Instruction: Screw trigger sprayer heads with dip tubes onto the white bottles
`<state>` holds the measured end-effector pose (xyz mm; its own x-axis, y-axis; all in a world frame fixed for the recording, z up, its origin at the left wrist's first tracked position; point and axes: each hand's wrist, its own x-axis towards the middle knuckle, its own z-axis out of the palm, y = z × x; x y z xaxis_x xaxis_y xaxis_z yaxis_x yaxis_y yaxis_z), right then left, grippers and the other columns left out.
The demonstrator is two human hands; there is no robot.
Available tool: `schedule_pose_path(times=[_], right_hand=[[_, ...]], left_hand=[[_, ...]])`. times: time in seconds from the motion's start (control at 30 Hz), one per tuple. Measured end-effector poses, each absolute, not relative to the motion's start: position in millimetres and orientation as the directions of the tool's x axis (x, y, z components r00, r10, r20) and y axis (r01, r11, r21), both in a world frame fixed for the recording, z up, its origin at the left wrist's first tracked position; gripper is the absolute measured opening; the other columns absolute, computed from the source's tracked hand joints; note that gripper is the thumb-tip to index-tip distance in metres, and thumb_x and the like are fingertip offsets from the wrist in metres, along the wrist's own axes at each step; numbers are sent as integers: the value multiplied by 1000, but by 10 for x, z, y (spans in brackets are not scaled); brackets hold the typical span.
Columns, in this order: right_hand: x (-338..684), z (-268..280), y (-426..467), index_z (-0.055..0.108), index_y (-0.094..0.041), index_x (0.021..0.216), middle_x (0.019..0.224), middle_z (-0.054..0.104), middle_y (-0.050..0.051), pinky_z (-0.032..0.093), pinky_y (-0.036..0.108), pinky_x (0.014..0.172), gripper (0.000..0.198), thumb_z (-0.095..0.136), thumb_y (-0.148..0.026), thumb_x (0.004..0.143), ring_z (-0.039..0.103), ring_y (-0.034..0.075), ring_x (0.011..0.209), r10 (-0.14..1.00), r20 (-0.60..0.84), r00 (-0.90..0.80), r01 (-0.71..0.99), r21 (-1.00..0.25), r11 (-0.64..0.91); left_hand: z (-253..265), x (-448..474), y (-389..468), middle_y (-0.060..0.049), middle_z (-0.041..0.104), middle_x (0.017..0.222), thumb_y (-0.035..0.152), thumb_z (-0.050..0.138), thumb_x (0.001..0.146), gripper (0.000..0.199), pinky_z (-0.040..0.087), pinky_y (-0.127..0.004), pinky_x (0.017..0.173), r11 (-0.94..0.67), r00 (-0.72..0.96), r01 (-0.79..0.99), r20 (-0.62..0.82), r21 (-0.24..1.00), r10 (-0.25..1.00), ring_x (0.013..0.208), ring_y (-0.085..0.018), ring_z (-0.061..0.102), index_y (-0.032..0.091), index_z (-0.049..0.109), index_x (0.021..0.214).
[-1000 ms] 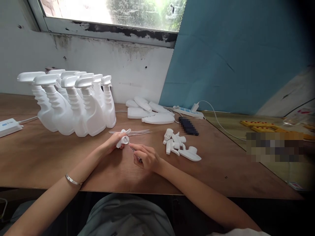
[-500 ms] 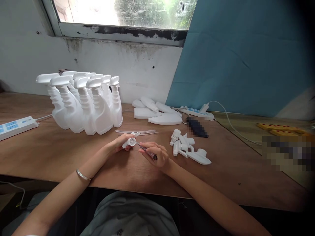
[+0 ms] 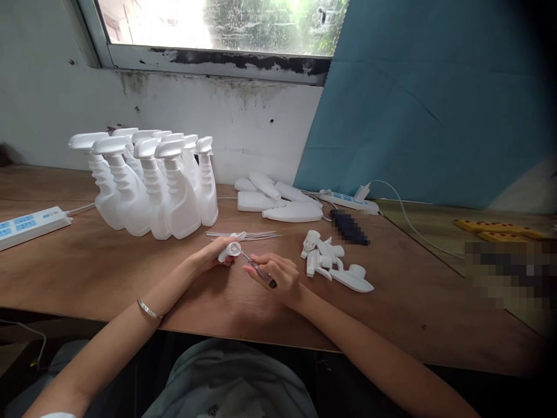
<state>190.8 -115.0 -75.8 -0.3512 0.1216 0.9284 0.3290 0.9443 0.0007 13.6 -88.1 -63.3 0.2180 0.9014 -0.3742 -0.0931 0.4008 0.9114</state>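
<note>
My left hand [image 3: 216, 253] is closed around a white spray trigger head [image 3: 229, 251], its round collar turned towards my right hand. In my right hand [image 3: 278, 275] I grip a screwdriver [image 3: 263, 275] with a see-through handle and a dark end. The thin metal shaft points up and left, and its tip is at the collar opening; how deep it reaches I cannot tell. Just behind my left hand lie several thin white tubes [image 3: 243, 235]. To the right of my right hand is a loose pile of white spray heads [image 3: 324, 255].
Several white spray bottles [image 3: 180, 200] with heads on stand at the back left. White bottles [image 3: 292, 211] without heads lie near the wall. Power strips [image 3: 32, 223] rest at the left and back right, with cables. A blurred dark object [image 3: 349, 226] lies at the right.
The screwdriver handle has tipped slightly lower, and a bit more of its shaft shows outside the collar. My left hand still holds the spray head; the view has shifted slightly.
</note>
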Motion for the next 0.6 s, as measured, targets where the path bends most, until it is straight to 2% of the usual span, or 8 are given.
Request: schedule_pose_path(times=[0.07, 0.13, 0.33, 0.4, 0.47, 0.6], right_hand=[[1879, -794, -1145, 40, -22, 67, 68, 67, 3, 48, 20, 47, 25, 63, -16, 76, 64, 12, 57, 67, 917, -393, 341, 78, 937], [1853, -816, -1148, 41, -22, 66, 68, 68, 3, 48, 20, 48, 25, 62, -15, 76, 63, 11, 56, 77, 914, -398, 344, 71, 936], [1873, -738, -1192, 41, -21, 64, 68, 67, 3, 48, 18, 46, 24, 63, -17, 73, 65, 12, 59, 366, 882, -299, 292, -280, 914], [1898, -709, -1184, 40, -21, 64, 68, 67, 2, 46, 17, 42, 25, 63, -18, 72, 65, 12, 56, 414, 865, -284, 273, -341, 900], [1913, -709, -1157, 40, -22, 64, 68, 66, 2, 46, 17, 42, 24, 62, -17, 73, 64, 11, 55, 395, 870, -296, 253, -327, 910], [1904, -794, -1078, 40, -22, 66, 66, 65, 0, 48, 19, 45, 23, 60, -14, 74, 64, 12, 58, 215, 897, -387, 209, -142, 968]], left_hand=[[-643, 138, -868, 3, 44, 39, 24, 49, 78, 22, 24, -15, 33, 398, 212, -114, -369, 910, 905, 31, -5, 34, 15, 45, 58], [-655, 135, -853, 4, 43, 39, 26, 48, 79, 25, 24, -15, 33, 400, 212, -133, -368, 907, 905, 31, -5, 34, 16, 43, 57], [-680, 112, -839, 5, 42, 39, 30, 55, 76, 25, 22, -15, 32, 421, 239, -150, -381, 895, 893, 29, -5, 33, 15, 44, 59], [-682, 107, -840, 4, 43, 39, 28, 55, 76, 22, 21, -15, 32, 428, 244, -147, -387, 892, 889, 29, -5, 34, 15, 46, 60], [-683, 105, -839, 4, 43, 39, 27, 54, 76, 21, 21, -15, 31, 434, 247, -145, -392, 889, 886, 29, -5, 34, 15, 46, 60], [-680, 103, -831, 5, 40, 38, 28, 54, 77, 25, 21, -15, 31, 444, 253, -139, -402, 885, 880, 28, -5, 32, 16, 44, 58]])
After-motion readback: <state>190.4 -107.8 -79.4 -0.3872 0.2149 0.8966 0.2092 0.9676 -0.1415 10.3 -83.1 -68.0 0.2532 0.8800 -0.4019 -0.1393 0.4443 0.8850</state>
